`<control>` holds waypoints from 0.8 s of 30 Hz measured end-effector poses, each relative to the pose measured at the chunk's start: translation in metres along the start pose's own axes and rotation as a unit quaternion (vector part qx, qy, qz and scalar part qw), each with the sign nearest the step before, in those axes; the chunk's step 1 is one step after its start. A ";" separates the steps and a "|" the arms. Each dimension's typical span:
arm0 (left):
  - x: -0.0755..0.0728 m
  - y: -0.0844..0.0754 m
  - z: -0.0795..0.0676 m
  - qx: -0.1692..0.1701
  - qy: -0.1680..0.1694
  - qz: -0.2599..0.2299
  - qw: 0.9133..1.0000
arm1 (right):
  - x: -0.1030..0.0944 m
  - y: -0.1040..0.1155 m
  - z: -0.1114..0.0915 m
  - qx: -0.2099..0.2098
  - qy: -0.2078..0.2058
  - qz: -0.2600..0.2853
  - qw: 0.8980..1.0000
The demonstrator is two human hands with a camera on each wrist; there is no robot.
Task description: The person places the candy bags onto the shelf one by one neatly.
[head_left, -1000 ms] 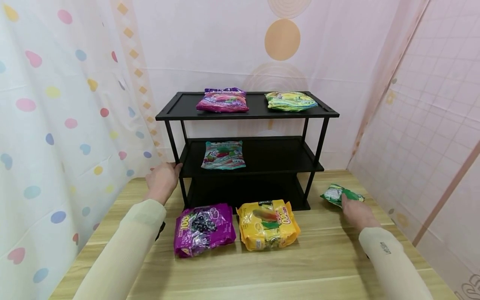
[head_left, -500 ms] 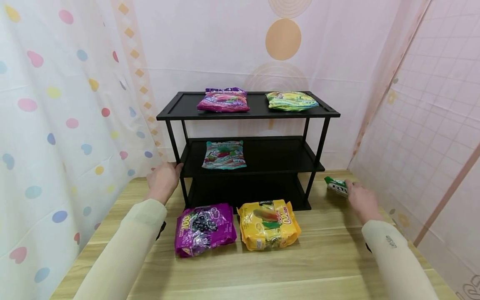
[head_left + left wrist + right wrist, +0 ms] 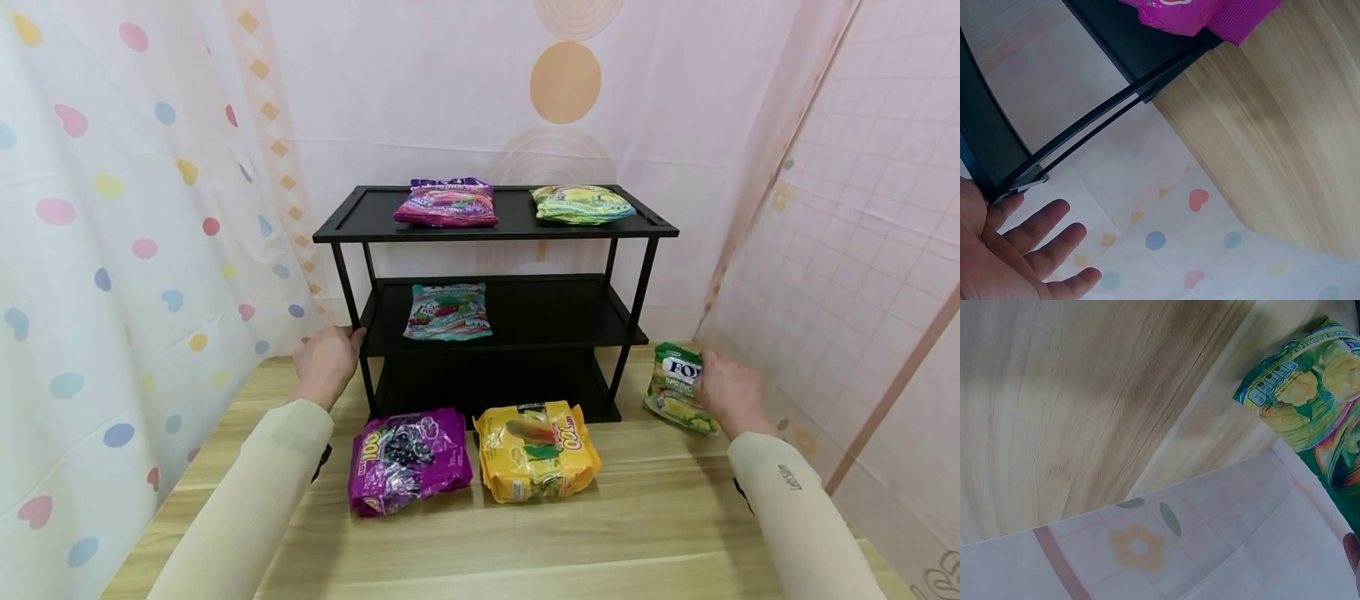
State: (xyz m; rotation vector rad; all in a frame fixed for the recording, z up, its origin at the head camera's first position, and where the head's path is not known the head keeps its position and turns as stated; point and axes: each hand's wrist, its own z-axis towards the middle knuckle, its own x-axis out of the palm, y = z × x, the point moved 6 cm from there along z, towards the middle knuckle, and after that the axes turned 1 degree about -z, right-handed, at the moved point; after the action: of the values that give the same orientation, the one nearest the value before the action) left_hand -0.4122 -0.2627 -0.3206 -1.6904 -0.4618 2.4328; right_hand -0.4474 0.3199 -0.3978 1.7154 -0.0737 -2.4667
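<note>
My left hand (image 3: 327, 360) pinches the left end of the black three-tier shelf (image 3: 555, 314) at its middle board. In the left wrist view, thumb and index finger meet at the board's corner and the other fingers (image 3: 1054, 256) spread loosely apart. On the right, my right hand (image 3: 729, 390) grips the side of a green candy bag (image 3: 673, 392), held up with its printed front showing. The right wrist view shows that bag's fruit-printed face (image 3: 1304, 387) and only one fingertip (image 3: 1351, 550); the rest of the hand is out of that picture.
Purple grape (image 3: 408, 460) and yellow mango (image 3: 536, 450) packs lie before the shelf. A pink-purple bag (image 3: 447, 204) and yellow-green bag (image 3: 582, 205) rest on the top board, a teal bag (image 3: 447, 312) on the middle one. Curtains (image 3: 172, 208) enclose the wooden table (image 3: 525, 550).
My right hand has turned the green bag from lying flat, through edge-on, to upright with its front showing, and shifted slightly right and back. The left hand stays on the shelf.
</note>
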 end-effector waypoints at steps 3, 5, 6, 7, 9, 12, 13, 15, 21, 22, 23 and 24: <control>0.000 0.000 0.000 0.000 -0.001 -0.003 1.000 | -0.002 0.001 0.000 0.003 -0.002 0.007 1.000; 0.000 -0.001 0.000 0.000 -0.002 -0.001 1.000 | -0.002 0.000 0.000 0.004 -0.004 0.007 1.000; 0.000 -0.001 0.000 0.000 -0.003 -0.001 1.000 | -0.002 0.000 0.000 0.003 -0.004 0.006 1.000; 0.000 -0.001 0.000 -0.001 -0.004 0.000 1.000 | -0.002 0.000 0.000 0.002 -0.005 0.006 1.000; 0.000 -0.001 -0.001 0.000 -0.005 0.001 1.000 | -0.002 0.000 0.000 -0.002 -0.008 0.002 1.000; 0.000 -0.001 -0.001 0.001 -0.006 0.003 1.000 | -0.001 -0.001 -0.001 -0.008 -0.019 -0.001 1.000; 0.000 -0.001 -0.001 0.001 -0.006 0.004 1.000 | -0.001 -0.001 -0.001 -0.009 -0.025 -0.002 1.000; 0.000 -0.001 -0.001 0.003 -0.006 0.006 1.000 | -0.001 -0.002 -0.001 -0.009 -0.042 -0.001 0.999; 0.000 -0.001 -0.001 0.004 -0.009 0.007 1.000 | 0.003 -0.007 -0.003 0.017 -0.068 0.016 0.997; 0.000 -0.001 -0.002 0.003 -0.010 0.007 1.000 | 0.004 -0.008 -0.004 0.021 -0.066 0.016 0.997; 0.000 -0.002 -0.002 0.004 -0.010 0.008 1.000 | 0.005 -0.008 -0.004 0.025 -0.062 0.017 0.998; -0.001 -0.002 -0.002 0.004 -0.011 0.009 1.000 | 0.006 -0.008 -0.005 0.026 -0.060 0.014 0.998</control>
State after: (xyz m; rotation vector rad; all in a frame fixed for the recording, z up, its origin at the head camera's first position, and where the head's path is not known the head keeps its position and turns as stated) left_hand -0.4103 -0.2607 -0.3200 -1.6740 -0.4393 2.4645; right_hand -0.4458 0.3276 -0.4063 1.5716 -0.1747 -2.5664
